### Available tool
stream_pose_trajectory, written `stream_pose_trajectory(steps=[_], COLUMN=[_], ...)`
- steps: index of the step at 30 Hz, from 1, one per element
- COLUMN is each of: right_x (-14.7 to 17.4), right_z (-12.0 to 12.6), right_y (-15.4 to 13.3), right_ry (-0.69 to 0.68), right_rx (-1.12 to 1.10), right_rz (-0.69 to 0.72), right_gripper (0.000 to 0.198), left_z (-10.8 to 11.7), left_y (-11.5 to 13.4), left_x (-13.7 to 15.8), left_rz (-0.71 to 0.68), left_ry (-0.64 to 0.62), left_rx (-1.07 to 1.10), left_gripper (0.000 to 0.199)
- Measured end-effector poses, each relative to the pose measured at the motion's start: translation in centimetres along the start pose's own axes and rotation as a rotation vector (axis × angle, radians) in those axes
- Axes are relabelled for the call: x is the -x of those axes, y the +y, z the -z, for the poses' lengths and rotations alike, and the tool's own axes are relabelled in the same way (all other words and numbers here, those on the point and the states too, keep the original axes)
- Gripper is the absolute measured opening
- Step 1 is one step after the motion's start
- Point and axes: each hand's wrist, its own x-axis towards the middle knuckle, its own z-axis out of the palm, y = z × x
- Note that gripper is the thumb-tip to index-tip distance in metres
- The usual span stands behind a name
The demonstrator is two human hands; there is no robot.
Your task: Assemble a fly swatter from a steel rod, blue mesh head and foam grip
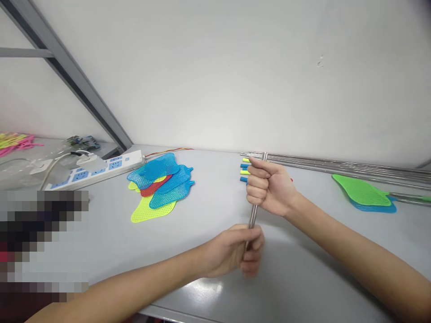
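Note:
A shiny metal rod (254,211) stands tilted in front of me, with both hands wrapped round it. My right hand (269,186) is closed about its upper part, and the rod's end sticks out above the fist. Lower down, my left hand (247,249) is closed on the same rod, its fingers a little blurred. Behind my right hand lie several blue and yellow tubes (244,172), partly hidden by it. To the left lies a loose pile of perforated fly swatter heads (170,190) in blue, yellow and red.
Long metal rods (336,167) lie along the wall at the right. Nearer, a green fly swatter (365,193) rests over a blue one (377,207). A white power strip (126,165) with plugs and cables is at the left, near a grey metal frame (84,85).

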Motion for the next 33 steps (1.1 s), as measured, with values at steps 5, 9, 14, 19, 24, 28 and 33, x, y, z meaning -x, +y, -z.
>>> stream_pose_trajectory(steps=[5,9,14,19,24,28,33], right_x=[0.5,0.9,1.0,0.6,0.0,-0.3,-0.5], right_z=[0.0,0.0,-0.5,0.0,1.4,2.3,3.3], right_y=[-2.3,-3.4,-2.9,-1.7,-0.9,-0.6,-0.4], right_ry=[0.094,0.146,0.146,0.091,-0.091,-0.203,-0.219], right_rx=[0.025,0.037,0.090,0.048,-0.016,-0.078,-0.151], right_rz=[0.161,0.239,0.333,0.364,0.329,0.317,0.311], right_gripper=[0.044,0.044,0.044,0.043,0.041,0.041,0.040], left_z=[0.7,1.0,1.8,2.3,2.1,1.9,1.6], left_y=[0.2,0.2,0.2,-0.4,-1.0,-1.1,-1.1], left_x=[-0.5,-0.7,-0.9,-1.1,-1.0,-0.8,-0.7], left_rz=[-0.132,-0.177,-0.212,-0.235,-0.260,-0.237,-0.195], left_ry=[0.062,0.088,0.128,0.129,0.138,0.120,0.094], left_rx=[-0.080,-0.180,-0.198,-0.190,-0.165,-0.150,-0.121], left_gripper=[0.032,0.033,0.034,0.033,0.033,0.031,0.029])
